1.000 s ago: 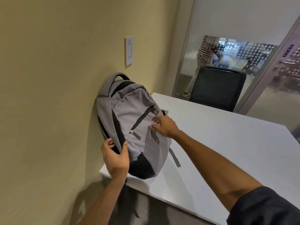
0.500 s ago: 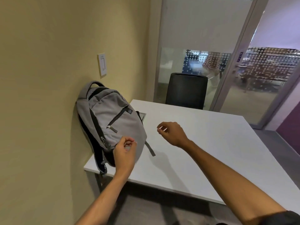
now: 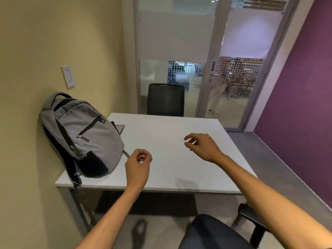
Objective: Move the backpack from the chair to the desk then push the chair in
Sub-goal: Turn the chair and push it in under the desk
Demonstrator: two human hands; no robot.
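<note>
Soft grey fabric backpack on smooth white desk w/ left hand loosely curled, right hand open

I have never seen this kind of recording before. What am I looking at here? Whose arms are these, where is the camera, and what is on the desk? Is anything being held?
There is no machine here. A person wears one wide-angle camera on the head, looking forward and down, so you see that person's own two bare arms reaching into the picture. The left hand is loosely curled and the right hand is half open; both hover above the white desk and neither holds anything.

On the desk, at its left side, a grey backpack stands leaning against the yellow wall. Nothing else lies on the desk that I can see. At the bottom edge is part of a dark chair on the person's side, not pushed in yet. A second black chair stands at the far side, before the glass wall.
</note>
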